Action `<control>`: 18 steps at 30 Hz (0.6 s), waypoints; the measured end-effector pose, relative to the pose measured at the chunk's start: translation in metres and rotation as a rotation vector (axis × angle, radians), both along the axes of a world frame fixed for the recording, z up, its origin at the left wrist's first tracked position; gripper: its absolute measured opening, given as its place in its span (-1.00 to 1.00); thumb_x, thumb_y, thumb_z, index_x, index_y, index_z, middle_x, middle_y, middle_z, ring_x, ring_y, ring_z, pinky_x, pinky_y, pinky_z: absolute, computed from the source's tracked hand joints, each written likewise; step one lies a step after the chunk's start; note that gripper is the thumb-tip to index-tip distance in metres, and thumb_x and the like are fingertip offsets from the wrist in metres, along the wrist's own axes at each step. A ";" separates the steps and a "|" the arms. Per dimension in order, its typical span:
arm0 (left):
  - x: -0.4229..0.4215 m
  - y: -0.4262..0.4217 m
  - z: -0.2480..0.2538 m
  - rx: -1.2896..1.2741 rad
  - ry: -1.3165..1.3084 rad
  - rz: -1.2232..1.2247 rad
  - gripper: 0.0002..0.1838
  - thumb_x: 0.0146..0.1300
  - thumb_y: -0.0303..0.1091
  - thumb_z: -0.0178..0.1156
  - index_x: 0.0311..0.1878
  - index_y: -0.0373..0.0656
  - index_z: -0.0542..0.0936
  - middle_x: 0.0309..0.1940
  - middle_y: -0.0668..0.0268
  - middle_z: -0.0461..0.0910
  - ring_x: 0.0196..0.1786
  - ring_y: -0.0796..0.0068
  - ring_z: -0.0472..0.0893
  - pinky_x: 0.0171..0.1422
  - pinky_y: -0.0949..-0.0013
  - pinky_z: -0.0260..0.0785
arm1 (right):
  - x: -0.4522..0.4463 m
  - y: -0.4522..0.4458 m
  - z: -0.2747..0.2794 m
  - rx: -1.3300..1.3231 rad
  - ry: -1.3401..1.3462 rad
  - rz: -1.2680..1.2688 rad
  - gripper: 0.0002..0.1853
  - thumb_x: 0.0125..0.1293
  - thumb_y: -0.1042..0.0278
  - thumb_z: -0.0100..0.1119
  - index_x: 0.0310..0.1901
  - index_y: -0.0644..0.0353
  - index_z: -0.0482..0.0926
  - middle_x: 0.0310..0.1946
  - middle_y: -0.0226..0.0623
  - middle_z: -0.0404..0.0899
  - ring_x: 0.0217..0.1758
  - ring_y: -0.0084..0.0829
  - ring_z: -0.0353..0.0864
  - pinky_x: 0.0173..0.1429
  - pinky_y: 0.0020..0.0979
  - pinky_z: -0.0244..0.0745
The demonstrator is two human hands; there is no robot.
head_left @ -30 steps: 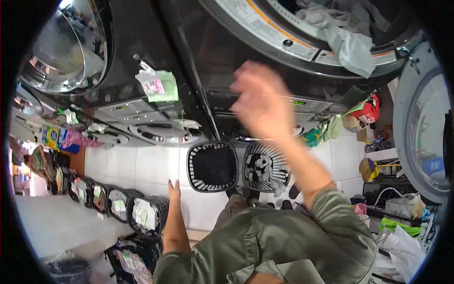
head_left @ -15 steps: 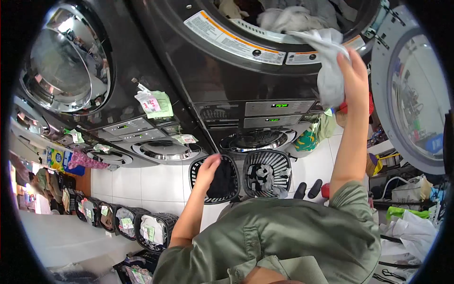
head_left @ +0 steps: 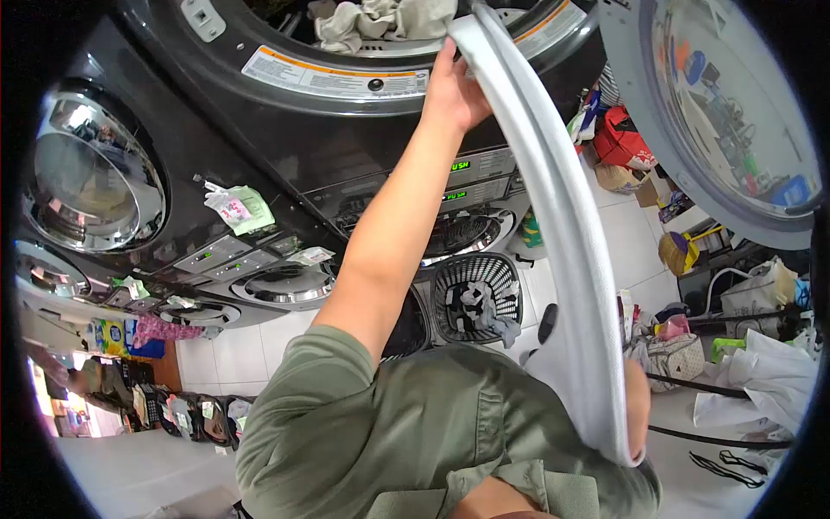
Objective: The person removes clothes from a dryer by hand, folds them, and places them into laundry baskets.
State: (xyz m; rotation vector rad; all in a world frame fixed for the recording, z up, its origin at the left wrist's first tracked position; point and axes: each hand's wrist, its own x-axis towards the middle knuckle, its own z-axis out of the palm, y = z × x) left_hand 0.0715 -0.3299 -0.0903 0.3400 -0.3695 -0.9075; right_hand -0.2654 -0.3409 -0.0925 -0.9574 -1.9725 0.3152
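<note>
A long strip of white cloth (head_left: pixel 553 173) runs from the open drum mouth down across the right side to my chest. My left hand (head_left: pixel 456 97) is raised at the rim of the drum, with its fingers closed at the cloth's upper edge; some fingertips are behind the fabric. Of my right arm (head_left: pixel 637 398), only a patch of skin shows beside the lower end of the cloth. The hand itself is hidden. Pale crumpled laundry (head_left: pixel 380 22) sits inside the drum opening.
The round machine door (head_left: pixel 726 112) hangs open at the right. Below stand a black basket (head_left: pixel 477 298) with dark and grey clothes and another dark basket (head_left: pixel 408 324). Other front-loading machines (head_left: pixel 95 173) line the left. Bags and a red bag (head_left: pixel 624 138) are at the right.
My left hand has risen from above the baskets to the drum rim and the cloth. The cloth is now pulled out long toward my body, and my right hand has dropped out of sight.
</note>
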 end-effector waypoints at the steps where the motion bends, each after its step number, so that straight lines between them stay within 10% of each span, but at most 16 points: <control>1: 0.022 -0.022 -0.002 -0.042 0.020 -0.038 -0.42 0.17 -0.06 0.01 0.12 -0.30 0.23 -0.04 0.02 0.41 -0.01 0.06 0.44 0.08 -0.03 0.26 | -0.007 0.002 -0.012 0.030 0.151 -0.005 -0.66 0.34 0.22 -0.25 -0.29 0.30 0.47 -0.46 -0.22 0.49 -0.41 -0.28 0.49 -0.40 -0.41 0.35; 5: -0.018 -0.026 0.039 0.328 -0.136 0.340 -0.83 0.14 -0.44 -0.12 -0.34 -0.32 0.45 -0.56 0.16 0.46 -0.52 0.34 0.49 -0.47 0.33 0.38 | -0.001 -0.037 -0.094 -0.035 0.570 -0.046 -0.51 0.29 0.00 -0.20 -0.27 0.35 0.48 -0.45 -0.09 0.50 -0.41 -0.19 0.49 -0.35 -0.33 0.38; 8: -0.116 0.028 0.035 0.459 -0.356 0.299 -0.87 0.10 -0.46 -0.06 -0.40 -0.30 0.46 -0.61 0.29 0.46 -0.60 0.49 0.43 -0.53 0.40 0.33 | -0.009 -0.034 -0.095 0.609 1.474 -1.372 -0.30 0.02 -0.23 0.05 -0.02 0.29 0.34 -0.36 -0.09 0.46 -0.33 -0.33 0.46 -0.21 -0.39 0.37; 10: -0.153 0.057 -0.021 0.673 -0.656 0.225 -0.82 0.06 -0.46 0.00 -0.28 -0.32 0.48 -0.43 0.24 0.53 -0.43 0.48 0.52 -0.32 0.41 0.40 | 0.028 -0.041 -0.085 0.553 1.450 -1.327 -0.07 -0.05 -0.37 0.03 0.21 0.19 0.09 0.04 -0.11 0.32 0.08 -0.29 0.32 0.10 -0.29 0.20; 16: -0.213 0.134 -0.090 0.439 -1.439 -0.692 -0.57 -0.06 -0.50 0.13 -0.03 -0.34 0.41 -0.14 0.13 0.51 -0.03 0.38 0.46 0.09 0.36 0.27 | 0.124 -0.063 -0.072 0.709 1.685 -1.036 -0.11 -0.05 -0.24 0.17 0.21 0.22 0.14 0.13 -0.22 0.27 0.18 -0.33 0.27 0.20 -0.33 0.21; 18: -0.202 0.143 -0.088 0.535 -1.130 -0.854 -0.52 -0.04 -0.44 0.21 0.01 -0.35 0.39 -0.07 0.12 0.48 0.02 0.36 0.43 0.14 0.40 0.21 | 0.155 -0.076 -0.113 0.609 1.162 -1.599 -0.34 0.10 0.07 0.11 0.18 0.24 0.19 0.13 -0.22 0.28 0.15 -0.39 0.29 0.21 -0.37 0.21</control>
